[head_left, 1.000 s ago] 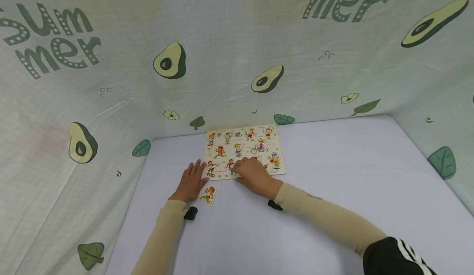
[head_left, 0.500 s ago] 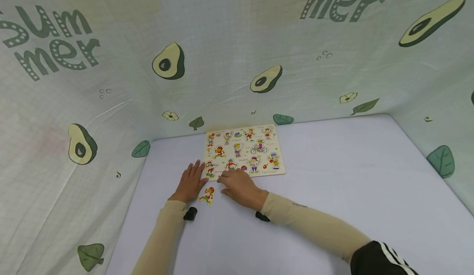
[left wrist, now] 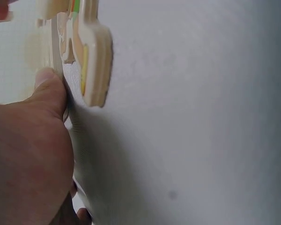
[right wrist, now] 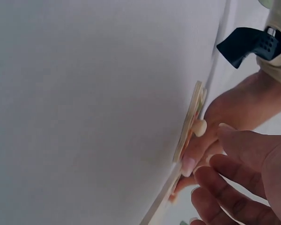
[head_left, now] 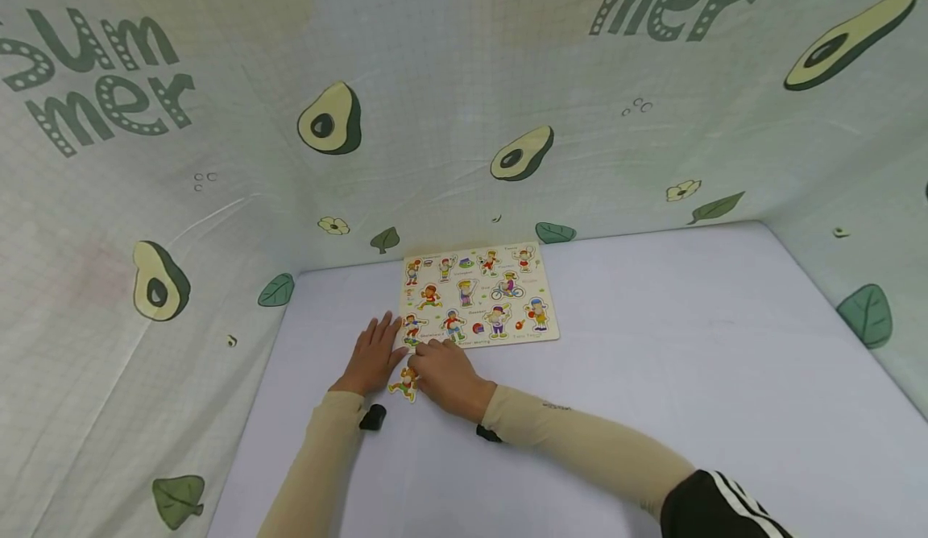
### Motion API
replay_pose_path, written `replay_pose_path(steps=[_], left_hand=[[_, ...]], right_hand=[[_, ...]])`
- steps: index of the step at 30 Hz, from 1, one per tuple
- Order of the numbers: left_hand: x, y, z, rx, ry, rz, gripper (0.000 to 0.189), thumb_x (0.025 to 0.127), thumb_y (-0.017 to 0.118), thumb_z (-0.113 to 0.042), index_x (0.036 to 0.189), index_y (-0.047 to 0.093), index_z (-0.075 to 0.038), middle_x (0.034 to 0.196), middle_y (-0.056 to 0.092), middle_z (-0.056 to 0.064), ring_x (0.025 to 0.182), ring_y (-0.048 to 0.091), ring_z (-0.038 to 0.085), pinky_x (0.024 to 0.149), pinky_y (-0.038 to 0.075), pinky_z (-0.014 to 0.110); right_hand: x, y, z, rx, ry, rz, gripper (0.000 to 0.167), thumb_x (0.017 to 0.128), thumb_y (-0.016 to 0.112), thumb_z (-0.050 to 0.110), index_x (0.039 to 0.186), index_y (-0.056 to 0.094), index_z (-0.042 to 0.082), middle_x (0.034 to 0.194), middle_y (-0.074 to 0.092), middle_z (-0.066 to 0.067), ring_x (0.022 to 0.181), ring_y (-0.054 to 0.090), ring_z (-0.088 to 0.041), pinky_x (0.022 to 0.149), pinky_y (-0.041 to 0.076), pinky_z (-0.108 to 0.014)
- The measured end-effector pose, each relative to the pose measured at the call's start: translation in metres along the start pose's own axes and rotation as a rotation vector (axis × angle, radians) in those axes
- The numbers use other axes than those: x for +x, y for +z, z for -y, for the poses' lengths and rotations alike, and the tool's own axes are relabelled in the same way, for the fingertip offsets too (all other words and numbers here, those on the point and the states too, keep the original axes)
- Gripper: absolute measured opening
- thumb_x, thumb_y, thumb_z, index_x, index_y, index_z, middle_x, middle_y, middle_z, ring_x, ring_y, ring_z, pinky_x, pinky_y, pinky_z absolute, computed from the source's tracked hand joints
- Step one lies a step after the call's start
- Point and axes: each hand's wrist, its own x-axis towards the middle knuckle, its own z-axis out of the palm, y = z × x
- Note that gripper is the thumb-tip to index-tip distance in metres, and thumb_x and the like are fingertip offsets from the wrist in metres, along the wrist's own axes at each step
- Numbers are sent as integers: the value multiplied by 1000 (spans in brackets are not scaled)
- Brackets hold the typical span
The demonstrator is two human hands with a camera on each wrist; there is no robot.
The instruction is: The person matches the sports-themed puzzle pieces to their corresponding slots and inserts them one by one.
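Note:
My left hand (head_left: 372, 357) lies with straight fingers at the left edge of a wooden knob puzzle board (head_left: 539, 284) printed with children playing sports. In the left wrist view its thumb (left wrist: 49, 93) is right at the board's edge. One loose puzzle piece (head_left: 401, 387), a running child, lies on the table just in front of the board. My right hand (head_left: 448, 377) is over this piece's right side and partly covers it in the head view. In the right wrist view its loosely bent fingers (right wrist: 225, 187) and thumb are spread beside the piece's round knob (right wrist: 199, 128), with a gap between them.
A white-covered table (head_left: 652, 345) carries the board near its back edge. Behind and at the sides hang pale cloths (head_left: 435, 79) printed with avocados and leaves. A black wrist-camera mount (head_left: 373, 418) sits under the left wrist.
My right hand has moved left and toward me, from the board's lower middle to the loose piece. More figures on the board now show. The left hand has stayed in place.

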Motion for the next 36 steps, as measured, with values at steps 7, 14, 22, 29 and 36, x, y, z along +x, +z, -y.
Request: replay_pose_path(steps=[7,14,22,29,36], left_hand=[[1,3,1,5,-6,-9,67,111,55,-31,166,28,-2,175,16,24,161,8,50,129,10,67],[-2,2,-3,-19,19,-35,65,111,54,-29,164,30,0,173,19,27,159,10,52,128,10,68],[-2,-1,-3,15,5,-17,65,111,54,-28,165,29,0,173,18,26,160,10,52,128,12,68],[0,-1,-2,31,-4,-14,66,112,53,-29,165,27,-1,174,16,26,160,9,51,129,11,67],[0,0,-2,13,9,-32,64,111,54,-27,164,30,0,173,19,26,159,11,52,128,13,68]], right_hand=[[7,8,12,-70,43,44,20,96,81,31,111,81,19,108,72,4,102,68,-16,89,57,-34],[12,14,17,-118,67,86,20,98,77,35,113,80,21,112,74,4,105,68,-16,90,56,-34],[18,17,21,-126,91,81,27,98,78,37,120,77,21,125,74,5,113,68,-15,94,56,-32],[25,17,26,-128,111,72,28,96,80,34,119,78,18,119,76,4,108,70,-15,94,57,-33],[20,16,23,-144,104,93,25,101,74,22,124,76,15,120,75,2,111,69,-16,92,58,-32]])
